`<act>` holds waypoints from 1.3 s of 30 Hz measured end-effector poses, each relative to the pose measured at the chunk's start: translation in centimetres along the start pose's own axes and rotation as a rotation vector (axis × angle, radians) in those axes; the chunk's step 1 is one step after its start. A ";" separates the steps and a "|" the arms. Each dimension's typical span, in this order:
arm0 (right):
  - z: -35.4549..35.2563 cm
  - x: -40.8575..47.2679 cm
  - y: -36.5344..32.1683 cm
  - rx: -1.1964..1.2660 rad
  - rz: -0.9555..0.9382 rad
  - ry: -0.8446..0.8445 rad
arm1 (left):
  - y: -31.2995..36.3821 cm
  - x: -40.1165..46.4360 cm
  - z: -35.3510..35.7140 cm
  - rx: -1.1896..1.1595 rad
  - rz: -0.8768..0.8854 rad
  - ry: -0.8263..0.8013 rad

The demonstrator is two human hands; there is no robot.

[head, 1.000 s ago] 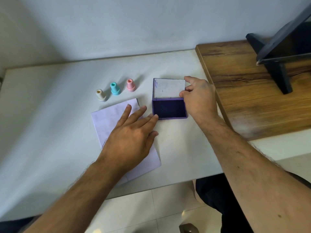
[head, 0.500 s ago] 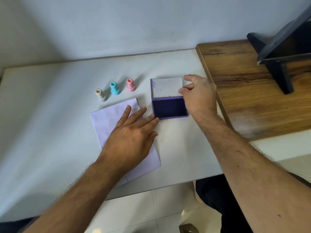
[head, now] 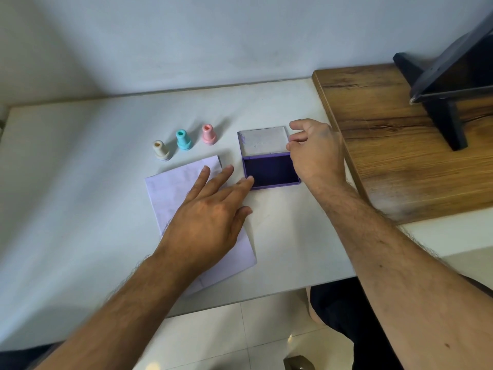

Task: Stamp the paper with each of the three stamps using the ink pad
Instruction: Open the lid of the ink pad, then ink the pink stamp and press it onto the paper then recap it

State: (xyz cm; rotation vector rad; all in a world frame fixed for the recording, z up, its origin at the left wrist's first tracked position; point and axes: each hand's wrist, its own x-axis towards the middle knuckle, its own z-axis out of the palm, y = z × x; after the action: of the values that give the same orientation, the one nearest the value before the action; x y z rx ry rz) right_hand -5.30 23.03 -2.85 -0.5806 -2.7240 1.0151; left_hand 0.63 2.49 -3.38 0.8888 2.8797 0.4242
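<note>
A purple ink pad lies open on the white table, its pale lid folded back flat. My right hand rests at the lid's right edge, thumb and fingers pinching it. My left hand lies flat with fingers spread on the white paper, fingertips touching the pad's left front corner. Behind the paper stand three small stamps in a row: cream, teal and pink. All three stand upright and untouched.
A raised wooden board borders the table on the right, carrying a dark stand. The wall runs close behind the table. The table's front edge drops to a tiled floor.
The ink pad has shifted slightly left with my right hand on its lid. My left hand stays flat on the paper.
</note>
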 end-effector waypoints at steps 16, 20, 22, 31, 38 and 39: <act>5.3 -2.2 -7.2 -0.202 -0.555 -0.097 | -3.8 -0.9 -3.5 -0.012 -0.235 0.261; 6.6 -2.0 -6.9 -0.356 -0.613 -0.188 | -4.9 -0.9 -4.1 -0.053 -0.276 0.307; 6.8 -1.7 -6.5 -0.331 -0.626 -0.166 | -5.3 -0.8 -4.2 -0.083 -0.296 0.342; 6.2 -1.5 -6.1 -0.050 -0.341 -0.114 | -5.0 -0.2 -4.9 -0.229 -0.374 0.396; 4.1 -2.7 -10.5 0.733 0.080 -0.376 | -5.3 -0.5 -6.0 -0.499 -0.452 0.471; 4.1 -3.0 -10.7 0.764 0.121 -0.435 | -5.2 -0.4 -6.2 -0.593 -0.464 0.498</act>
State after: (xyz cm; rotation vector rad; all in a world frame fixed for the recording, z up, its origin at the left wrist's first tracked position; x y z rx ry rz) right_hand -6.92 11.97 1.06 -0.4093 -2.3141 2.2637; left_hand -2.90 -3.29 1.03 0.0107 2.9173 1.4957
